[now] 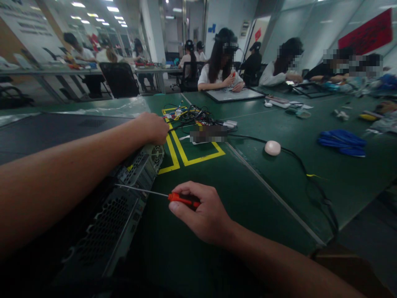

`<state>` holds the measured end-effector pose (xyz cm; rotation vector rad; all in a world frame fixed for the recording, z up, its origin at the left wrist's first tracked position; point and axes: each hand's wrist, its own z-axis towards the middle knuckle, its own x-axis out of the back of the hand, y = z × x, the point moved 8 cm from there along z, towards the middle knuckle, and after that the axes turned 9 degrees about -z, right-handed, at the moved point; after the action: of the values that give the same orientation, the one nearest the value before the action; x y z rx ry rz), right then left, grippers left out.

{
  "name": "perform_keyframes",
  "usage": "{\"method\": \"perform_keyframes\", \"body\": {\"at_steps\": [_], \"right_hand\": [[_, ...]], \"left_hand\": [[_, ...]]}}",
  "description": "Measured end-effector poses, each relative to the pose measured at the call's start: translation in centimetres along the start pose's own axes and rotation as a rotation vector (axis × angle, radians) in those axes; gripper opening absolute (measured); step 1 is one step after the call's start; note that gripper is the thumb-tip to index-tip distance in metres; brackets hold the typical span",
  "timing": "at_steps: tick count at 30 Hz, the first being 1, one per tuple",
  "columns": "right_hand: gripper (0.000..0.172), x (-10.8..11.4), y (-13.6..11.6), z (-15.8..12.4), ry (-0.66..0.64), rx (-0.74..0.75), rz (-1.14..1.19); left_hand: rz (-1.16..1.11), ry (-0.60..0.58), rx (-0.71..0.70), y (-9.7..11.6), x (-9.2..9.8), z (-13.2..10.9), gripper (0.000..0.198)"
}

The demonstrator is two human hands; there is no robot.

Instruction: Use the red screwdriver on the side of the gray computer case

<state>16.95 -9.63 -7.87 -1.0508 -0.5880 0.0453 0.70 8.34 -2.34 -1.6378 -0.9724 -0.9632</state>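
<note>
Screwdriver (182, 200), one: orange-red handle, slender metal shaft. Located at the right of the computer case, clamped in the curled fingers of the right hand (206, 211). Long axis nearly crosswise; shaft points left and slightly away, its end over the case edge, contact not determinable.

Computer case (108, 223), one: dark, perforated grille, round fan vent (157, 154) at the far end; ported back facing right, that face running lengthwise from near to far.

Left hand (156, 129), one: fingers bent at the far corner of the case; whether it grips anything cannot be told.

Green counter (248, 207): tangled cable pile (198, 116), one; pale pink rounded object (272, 148), one; folded blue bundle (342, 142), one; yellow tape outlines (203, 159), two.

Red banner (366, 33), one, upper right: dark lettering, too blurred to read.

Nearest co-worker (214, 76), one, seated across, both hands above a flat panel (234, 96).
</note>
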Motion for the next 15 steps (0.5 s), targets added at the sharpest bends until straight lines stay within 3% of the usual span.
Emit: {"method": "perform_keyframes", "body": {"at_steps": [7,15], "right_hand": [[0.020,-0.33,-0.28,0.01,-0.017,0.036,0.004],[0.018,-0.54,-0.08,0.02,-0.023,0.026,0.062]], "left_hand": [[-0.078,0.021,0.012,-0.20,0.20,-0.06,0.051],[0.037,0.000,0.009,0.38,0.22,-0.74,0.054]]}}
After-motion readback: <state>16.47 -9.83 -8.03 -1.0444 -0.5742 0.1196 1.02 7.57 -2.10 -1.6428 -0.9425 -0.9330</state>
